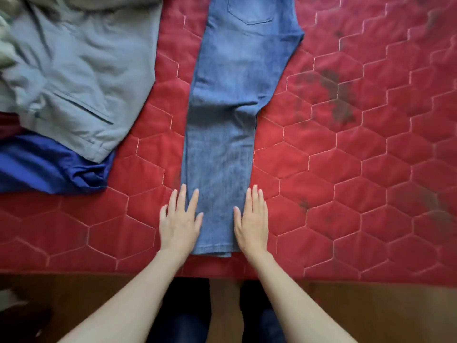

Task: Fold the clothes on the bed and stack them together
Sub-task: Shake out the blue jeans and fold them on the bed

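The waistband of a pair of blue jeans (pixel 222 115) is cut off by the top edge of the view, and only one back pocket is seen. At the left, a grey garment (pixel 76 70) is likewise cut off by the frame, and beneath it a royal blue cloth (pixel 47 167) is partly hidden; a sliver of dark red fabric beside them cannot be identified.

The jeans are laid lengthwise on a red quilted bedcover (pixel 346 169) stitched in hexagons, folded so that one leg is stacked on the other in a single long strip. The denim is mid-blue and faded, with creases gathered near the knee. The hems are placed at the near edge of the bed.

The hem end is flanked by both hands. The left hand (pixel 180 219) is laid flat with fingers straight and spread, over the strip's left edge. The right hand (pixel 252 219) is laid flat, fingers straight and together, over its right edge. Nothing is gripped by either hand.
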